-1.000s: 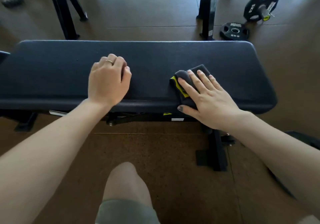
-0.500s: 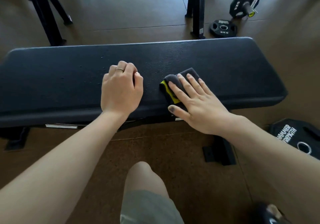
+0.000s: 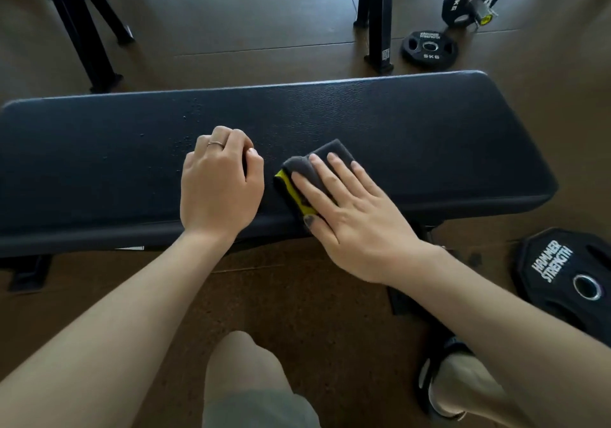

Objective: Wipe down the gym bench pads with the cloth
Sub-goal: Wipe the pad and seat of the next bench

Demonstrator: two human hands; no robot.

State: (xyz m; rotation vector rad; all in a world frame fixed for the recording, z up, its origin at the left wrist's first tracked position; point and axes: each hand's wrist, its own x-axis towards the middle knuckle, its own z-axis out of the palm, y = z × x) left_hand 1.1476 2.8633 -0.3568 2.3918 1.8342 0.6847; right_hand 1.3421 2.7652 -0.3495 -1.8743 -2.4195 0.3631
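Across the middle of a dark bench pad [image 3: 413, 123], a person's right hand [image 3: 350, 216] lies flat with fingers spread, pressing down a folded grey cloth [image 3: 317, 166] with a yellow edge rather than gripping it, while the left hand [image 3: 220, 183] rests beside it in a loose, empty fist. Small droplets dot the pad left of the hands, so that stretch looks unwiped; the right part looks clean, so perhaps half remains. One cloth, one pad and three weight plates [image 3: 429, 49] are visible.

Grey, yellow-edged cloth [image 3: 317, 163]; black bench pad [image 3: 413, 137]
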